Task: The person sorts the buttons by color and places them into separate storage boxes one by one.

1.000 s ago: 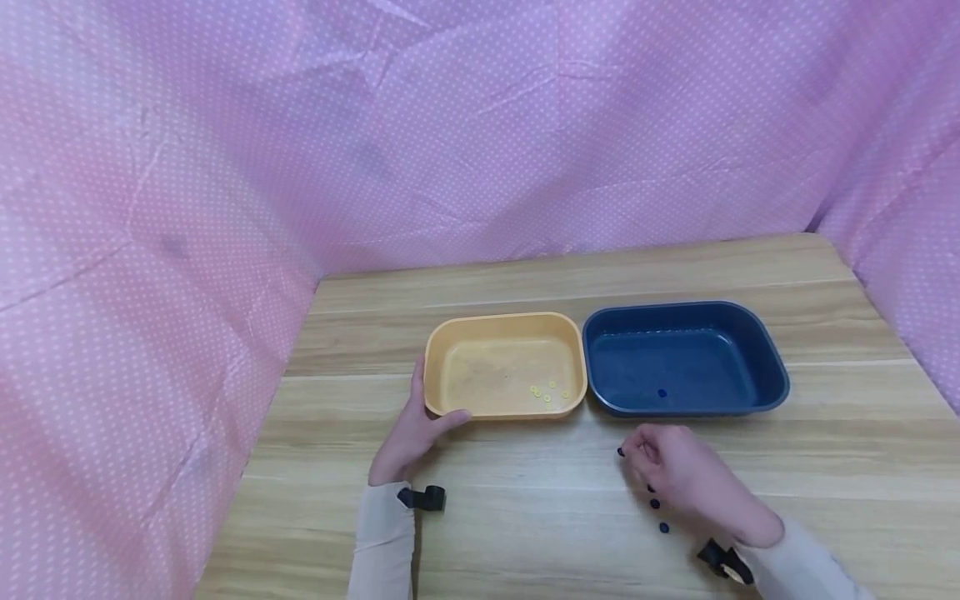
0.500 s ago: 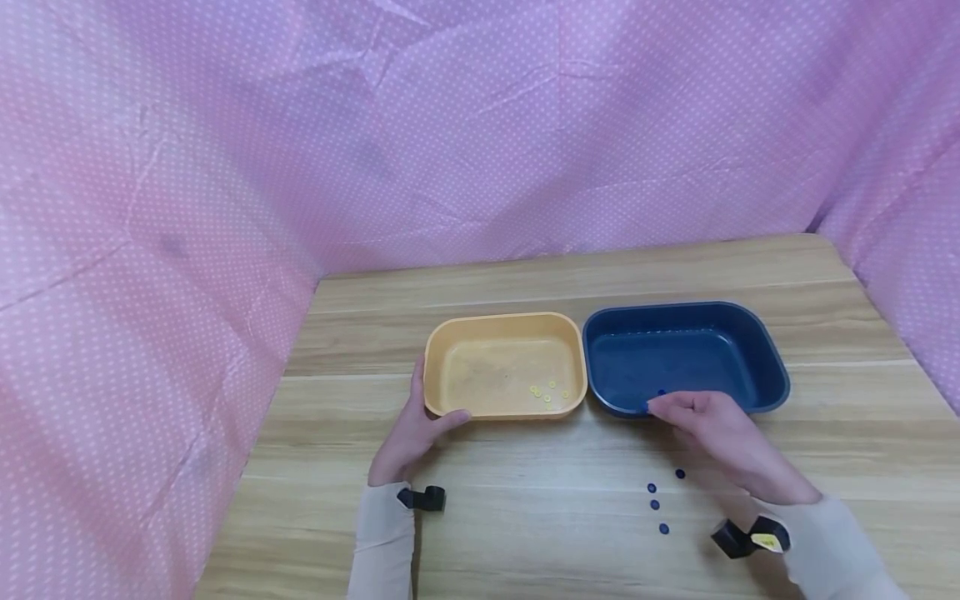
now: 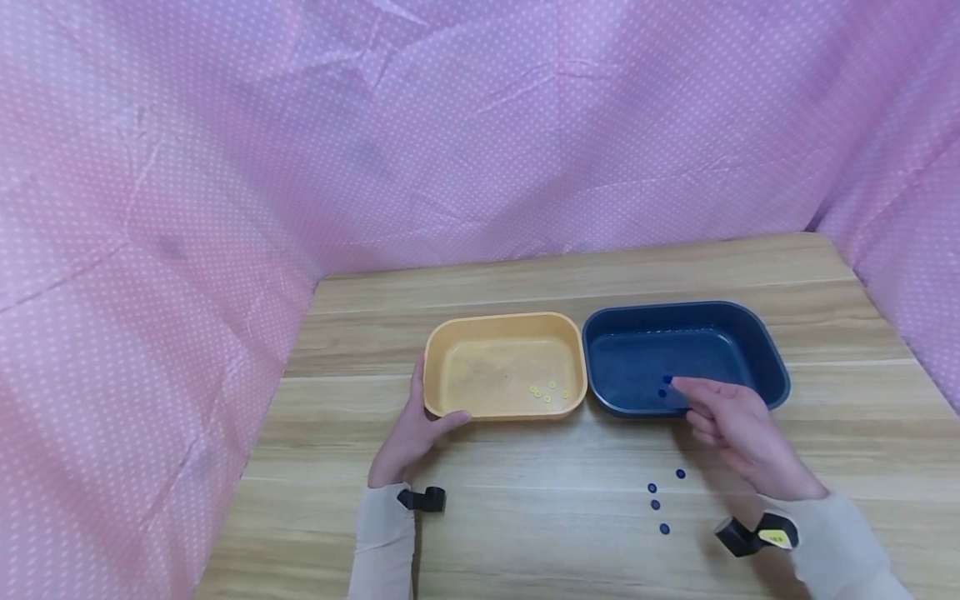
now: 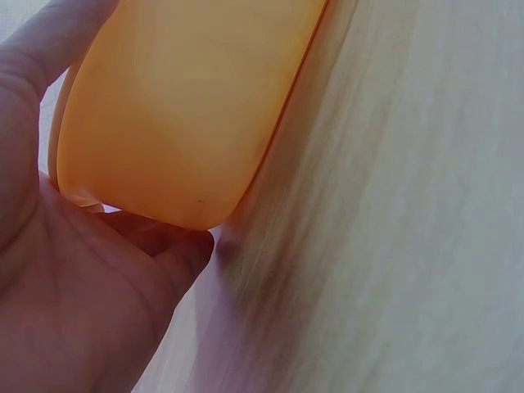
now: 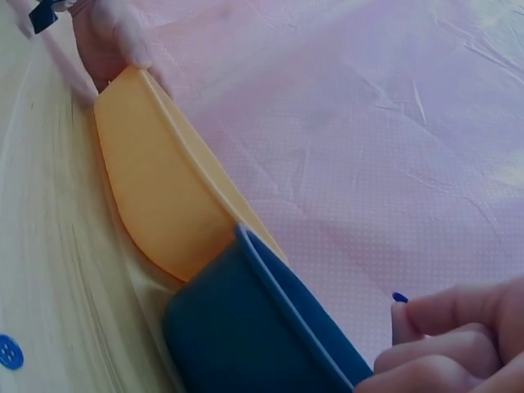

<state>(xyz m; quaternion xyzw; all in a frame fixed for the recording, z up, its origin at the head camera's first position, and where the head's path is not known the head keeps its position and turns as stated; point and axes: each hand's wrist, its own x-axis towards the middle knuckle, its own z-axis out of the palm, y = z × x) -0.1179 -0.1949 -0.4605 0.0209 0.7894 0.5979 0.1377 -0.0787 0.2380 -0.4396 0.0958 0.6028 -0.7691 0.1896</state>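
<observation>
Head view first: the left hand point(image 3: 411, 429) is at eight o'clock on the orange tray point(image 3: 506, 316), gripping its corner, thumb over the near rim. Inside that tray, towards four o'clock, sit small yellow buttons point(image 3: 547, 399). Butted up at three o'clock is the blue tray point(image 3: 686, 305), and here's the action: the right hand point(image 3: 738, 429) comes over its rim at five o'clock, pinching a dark blue button point(image 3: 667, 380) at the fingertips. One blue button lies on the floor of that tray, towards seven, and four loose buttons point(image 3: 656, 504) wait on the table point(image 3: 525, 517) at the tray's six o'clock.

Over to the left wrist: palm at eight o'clock, the orange tray between ten and eleven, fingers and thumb curled firmly round its end. A steadying job, by the look of it.

Right wrist now: at four o'clock the thumb and forefinger hold that blue button right at their tips, with the blue tray down at six. A loose one peeps in at eight.

So this reads as the drop into the blue tray. The next move seems to call for a simple parting of the fingertips, low over the tray floor, then a trip to six o'clock for another.
</observation>
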